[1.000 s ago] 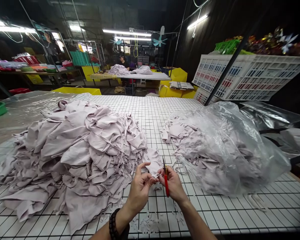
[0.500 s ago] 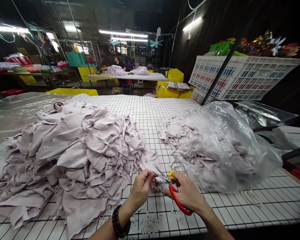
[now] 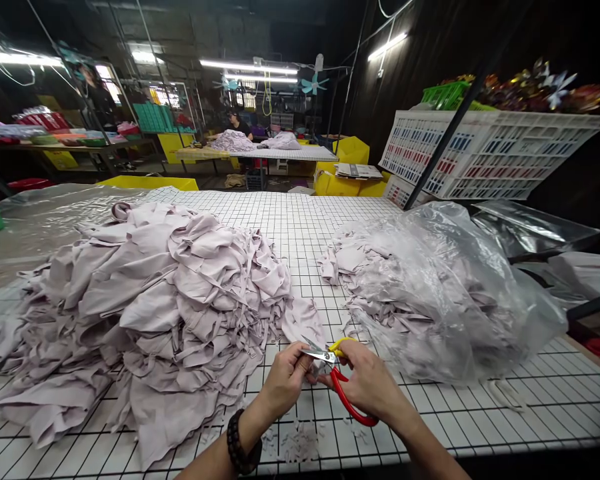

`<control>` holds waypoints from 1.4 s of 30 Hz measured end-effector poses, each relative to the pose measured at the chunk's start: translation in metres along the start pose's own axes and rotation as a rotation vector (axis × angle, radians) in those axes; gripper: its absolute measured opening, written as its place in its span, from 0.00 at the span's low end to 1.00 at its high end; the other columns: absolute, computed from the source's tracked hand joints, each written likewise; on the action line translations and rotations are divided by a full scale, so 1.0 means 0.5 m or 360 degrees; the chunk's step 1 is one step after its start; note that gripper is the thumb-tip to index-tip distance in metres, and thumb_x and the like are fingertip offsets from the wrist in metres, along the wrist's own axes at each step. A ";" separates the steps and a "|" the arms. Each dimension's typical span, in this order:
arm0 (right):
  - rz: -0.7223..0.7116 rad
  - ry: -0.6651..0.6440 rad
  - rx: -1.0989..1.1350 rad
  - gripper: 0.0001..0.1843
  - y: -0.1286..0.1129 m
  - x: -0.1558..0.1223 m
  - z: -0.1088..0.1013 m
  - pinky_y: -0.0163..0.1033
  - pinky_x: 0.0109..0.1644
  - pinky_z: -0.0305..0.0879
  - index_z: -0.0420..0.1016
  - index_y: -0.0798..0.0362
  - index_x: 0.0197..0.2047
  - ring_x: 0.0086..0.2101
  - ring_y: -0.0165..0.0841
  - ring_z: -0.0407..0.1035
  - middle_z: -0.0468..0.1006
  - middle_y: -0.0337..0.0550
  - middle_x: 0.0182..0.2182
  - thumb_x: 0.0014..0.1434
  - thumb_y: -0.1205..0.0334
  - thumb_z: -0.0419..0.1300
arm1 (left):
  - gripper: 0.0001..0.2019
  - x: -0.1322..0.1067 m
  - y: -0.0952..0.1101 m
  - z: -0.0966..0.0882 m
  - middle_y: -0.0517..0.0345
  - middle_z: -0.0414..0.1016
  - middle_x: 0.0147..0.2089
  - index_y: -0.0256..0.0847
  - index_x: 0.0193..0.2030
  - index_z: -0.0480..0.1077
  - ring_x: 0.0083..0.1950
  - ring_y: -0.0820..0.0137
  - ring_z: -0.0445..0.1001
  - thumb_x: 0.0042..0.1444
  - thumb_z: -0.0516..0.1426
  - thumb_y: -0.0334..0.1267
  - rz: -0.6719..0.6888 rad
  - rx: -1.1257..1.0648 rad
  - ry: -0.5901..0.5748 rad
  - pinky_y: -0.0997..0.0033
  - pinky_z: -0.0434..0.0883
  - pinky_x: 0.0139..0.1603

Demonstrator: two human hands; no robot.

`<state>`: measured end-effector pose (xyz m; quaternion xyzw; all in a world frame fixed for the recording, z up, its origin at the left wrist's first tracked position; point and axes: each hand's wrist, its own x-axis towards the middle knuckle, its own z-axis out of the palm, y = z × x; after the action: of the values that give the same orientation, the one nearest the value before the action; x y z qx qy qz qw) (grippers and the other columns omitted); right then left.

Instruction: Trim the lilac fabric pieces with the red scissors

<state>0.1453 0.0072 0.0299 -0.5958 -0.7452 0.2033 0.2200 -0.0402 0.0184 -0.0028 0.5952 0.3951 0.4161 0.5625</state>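
A fabric pile [image 3: 155, 307] is lying just left of the fingers. The left hand [image 3: 285, 381], wrist bent inward, is pinching a small lilac scrap [image 3: 310, 375] with curled fingertips. The right hand [image 3: 369, 385] is gripping scissors [image 3: 333, 365] closed-fisted, blades slightly parted beside those fingertips. A plastic bag [image 3: 455, 293] is bulging beyond its knuckles.

Garment workshop: gridded cutting tabletop [image 3: 330, 220], fabric-scrap heap [image 3: 155, 300] at 10 o'clock, bagged scraps [image 3: 430, 287] at 2, a second worktable [image 3: 300, 153] with a person at 12, tube lights [image 3: 250, 65] overhead.
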 end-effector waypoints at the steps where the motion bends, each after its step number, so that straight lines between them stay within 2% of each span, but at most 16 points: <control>1: 0.0009 -0.0006 -0.0008 0.12 0.000 0.000 0.001 0.37 0.31 0.56 0.66 0.49 0.29 0.29 0.34 0.64 0.72 0.40 0.28 0.48 0.53 0.64 | 0.12 -0.001 -0.001 0.000 0.59 0.67 0.28 0.37 0.35 0.68 0.26 0.72 0.73 0.62 0.50 0.44 -0.0008 -0.0008 -0.0004 0.74 0.69 0.29; 8: 0.0046 -0.0058 -0.0119 0.18 0.007 0.001 0.007 0.35 0.28 0.51 0.62 0.49 0.24 0.27 0.32 0.61 0.70 0.38 0.25 0.46 0.48 0.64 | 0.14 -0.004 -0.002 -0.001 0.61 0.65 0.27 0.36 0.35 0.67 0.25 0.74 0.71 0.61 0.51 0.46 -0.0021 -0.0016 0.0003 0.76 0.70 0.28; 17: -0.0040 -0.0026 -0.0195 0.17 0.027 -0.001 0.018 0.36 0.25 0.45 0.61 0.50 0.21 0.21 0.29 0.57 0.67 0.36 0.19 0.50 0.51 0.61 | 0.17 -0.002 -0.002 0.001 0.60 0.63 0.26 0.35 0.34 0.69 0.25 0.74 0.68 0.59 0.52 0.49 -0.0132 -0.0116 -0.0011 0.76 0.69 0.25; 20: 0.0019 -0.0041 0.0023 0.20 0.046 0.007 0.019 0.35 0.24 0.45 0.59 0.51 0.18 0.20 0.28 0.54 0.63 0.34 0.16 0.48 0.50 0.64 | 0.16 -0.002 -0.004 -0.002 0.61 0.64 0.25 0.35 0.35 0.70 0.24 0.75 0.68 0.59 0.52 0.49 -0.0149 -0.0109 0.0002 0.76 0.68 0.28; 23: 0.0291 -0.0107 0.0589 0.19 0.086 0.022 0.022 0.33 0.24 0.51 0.60 0.51 0.21 0.20 0.27 0.56 0.63 0.32 0.18 0.48 0.49 0.64 | 0.16 -0.004 -0.008 -0.023 0.60 0.67 0.26 0.35 0.35 0.69 0.27 0.73 0.69 0.60 0.52 0.48 -0.0113 -0.0100 0.0054 0.74 0.67 0.33; 26: 0.0559 -0.0159 0.1010 0.17 0.130 0.037 0.040 0.34 0.26 0.58 0.64 0.51 0.29 0.22 0.27 0.61 0.70 0.34 0.24 0.45 0.50 0.66 | 0.16 -0.010 -0.017 -0.074 0.57 0.69 0.30 0.36 0.35 0.69 0.29 0.72 0.68 0.60 0.51 0.48 -0.0076 0.0015 0.0206 0.74 0.67 0.32; 28: 0.0581 -0.0206 0.1073 0.19 0.144 0.043 0.060 0.35 0.29 0.63 0.66 0.52 0.34 0.25 0.29 0.65 0.73 0.37 0.30 0.42 0.54 0.68 | 0.16 -0.018 -0.025 -0.120 0.54 0.70 0.35 0.37 0.34 0.69 0.32 0.71 0.68 0.60 0.50 0.48 -0.0054 0.0256 0.0376 0.72 0.67 0.34; 31: 0.0454 -0.0245 0.0883 0.19 0.136 0.049 0.094 0.36 0.32 0.65 0.67 0.52 0.36 0.28 0.31 0.69 0.74 0.39 0.33 0.41 0.58 0.67 | 0.14 -0.037 -0.028 -0.168 0.48 0.68 0.45 0.38 0.35 0.70 0.45 0.61 0.69 0.59 0.49 0.46 -0.0102 0.0816 0.0676 0.61 0.68 0.46; 32: 0.0404 -0.0224 0.0761 0.18 0.127 0.052 0.104 0.36 0.31 0.64 0.66 0.52 0.36 0.28 0.32 0.69 0.74 0.38 0.32 0.42 0.58 0.67 | 0.13 -0.046 -0.025 -0.172 0.46 0.66 0.49 0.38 0.38 0.69 0.50 0.57 0.68 0.58 0.50 0.44 -0.0119 0.1009 0.0793 0.57 0.66 0.51; 34: 0.0315 -0.0134 0.0544 0.14 0.110 0.061 0.120 0.35 0.31 0.62 0.66 0.51 0.34 0.28 0.32 0.68 0.73 0.37 0.30 0.45 0.58 0.64 | 0.14 -0.062 -0.018 -0.154 0.42 0.61 0.55 0.38 0.47 0.67 0.56 0.53 0.63 0.57 0.52 0.42 -0.0107 0.1287 0.0957 0.51 0.64 0.54; 35: 0.0284 -0.0086 0.0481 0.12 0.102 0.067 0.126 0.35 0.32 0.61 0.65 0.51 0.33 0.29 0.33 0.68 0.73 0.37 0.29 0.47 0.58 0.62 | 0.17 -0.068 -0.015 -0.135 0.41 0.59 0.57 0.39 0.52 0.64 0.57 0.52 0.62 0.57 0.52 0.41 -0.0064 0.1360 0.0935 0.51 0.64 0.54; 36: 0.0260 -0.0046 0.0452 0.10 0.095 0.073 0.131 0.35 0.33 0.61 0.65 0.50 0.33 0.30 0.33 0.67 0.72 0.37 0.30 0.48 0.58 0.60 | 0.19 -0.072 -0.015 -0.112 0.42 0.58 0.59 0.41 0.54 0.62 0.58 0.53 0.61 0.57 0.53 0.41 -0.0003 0.1402 0.0817 0.52 0.64 0.55; 38: 0.0222 0.0014 0.0425 0.07 0.089 0.086 0.138 0.35 0.36 0.60 0.65 0.50 0.35 0.33 0.33 0.67 0.72 0.38 0.32 0.51 0.60 0.56 | 0.22 -0.071 -0.024 -0.064 0.46 0.59 0.60 0.45 0.56 0.62 0.58 0.54 0.62 0.53 0.57 0.40 0.0111 0.1451 0.0438 0.53 0.65 0.55; 40: 0.0209 0.0070 0.0381 0.06 0.092 0.097 0.141 0.35 0.37 0.59 0.65 0.51 0.35 0.34 0.33 0.67 0.72 0.39 0.34 0.52 0.61 0.55 | 0.22 -0.056 -0.044 -0.028 0.48 0.64 0.57 0.47 0.53 0.66 0.55 0.53 0.63 0.49 0.61 0.38 0.0168 0.1518 0.0157 0.52 0.64 0.54; 42: 0.0227 0.0102 0.0338 0.06 0.103 0.103 0.142 0.35 0.36 0.58 0.65 0.51 0.34 0.33 0.32 0.66 0.72 0.39 0.32 0.51 0.63 0.55 | 0.14 -0.032 -0.065 -0.016 0.49 0.70 0.50 0.44 0.45 0.70 0.51 0.55 0.66 0.50 0.60 0.35 0.0155 0.1548 0.0099 0.54 0.64 0.50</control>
<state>0.1361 0.0655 -0.0528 -0.6270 -0.6677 0.2770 0.2904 -0.0531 0.0081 -0.0359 0.7940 0.5320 0.2269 0.1871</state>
